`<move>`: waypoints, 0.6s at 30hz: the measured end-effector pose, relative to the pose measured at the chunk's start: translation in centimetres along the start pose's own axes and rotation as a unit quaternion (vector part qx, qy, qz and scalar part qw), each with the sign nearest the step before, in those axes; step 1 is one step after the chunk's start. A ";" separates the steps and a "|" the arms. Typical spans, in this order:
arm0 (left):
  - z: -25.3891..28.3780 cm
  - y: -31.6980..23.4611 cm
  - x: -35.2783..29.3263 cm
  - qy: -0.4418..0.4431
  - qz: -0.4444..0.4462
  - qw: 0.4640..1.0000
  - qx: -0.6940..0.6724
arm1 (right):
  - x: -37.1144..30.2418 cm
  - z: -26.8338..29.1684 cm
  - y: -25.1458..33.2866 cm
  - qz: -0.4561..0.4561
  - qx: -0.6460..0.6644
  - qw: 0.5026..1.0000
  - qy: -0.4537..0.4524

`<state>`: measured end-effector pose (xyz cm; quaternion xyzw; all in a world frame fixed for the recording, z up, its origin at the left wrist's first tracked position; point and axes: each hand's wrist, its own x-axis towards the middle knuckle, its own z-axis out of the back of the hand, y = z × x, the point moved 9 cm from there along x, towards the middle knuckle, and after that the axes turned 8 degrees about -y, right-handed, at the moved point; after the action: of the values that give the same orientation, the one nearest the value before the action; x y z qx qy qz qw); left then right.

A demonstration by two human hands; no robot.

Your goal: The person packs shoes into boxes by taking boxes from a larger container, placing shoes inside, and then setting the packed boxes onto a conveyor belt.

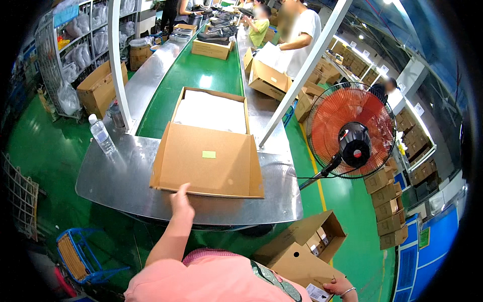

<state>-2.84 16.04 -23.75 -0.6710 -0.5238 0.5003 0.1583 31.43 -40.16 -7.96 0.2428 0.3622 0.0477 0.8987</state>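
Note:
On the metal end of the bench lies an opened shoebox (206, 156), its wide lid tipped toward me and bearing a small yellow-green sticker (209, 154). White tissue paper (209, 110) covers what is inside. My left hand (182, 204) is at the lid's near edge with a finger stretched up; whether it touches the cardboard is unclear. Low at my right side, my right hand (340, 286) is closed on the edge of a brown cardboard box (296, 267) with a round hole and a white label. A large open carton (329, 229) behind it holds smaller labelled boxes.
A water bottle (102, 134) stands at the bench's left. White posts (117, 65) rise on both sides of the green conveyor belt (176, 83). A big red fan (352, 131) and stacked cartons (387, 209) are on the right. A co-worker (304, 30) handles white paper over another box.

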 end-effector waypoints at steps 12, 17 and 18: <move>-24.0 -6.7 2.2 0.203 -0.378 0.487 0.761 | 1.6 -1.5 1.0 0.072 -0.138 0.987 -0.027; -25.5 -3.2 5.7 0.164 -0.295 0.473 0.814 | -0.4 -1.2 2.9 0.018 -0.123 0.991 -0.053; -26.0 -3.4 6.7 0.151 -0.298 0.478 0.812 | -0.4 -0.9 3.4 0.013 -0.124 0.990 -0.064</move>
<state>16.79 31.27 -12.97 -0.1116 -0.0201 0.5158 0.8492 30.83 -36.95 -6.67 0.1365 0.2920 0.0886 0.9425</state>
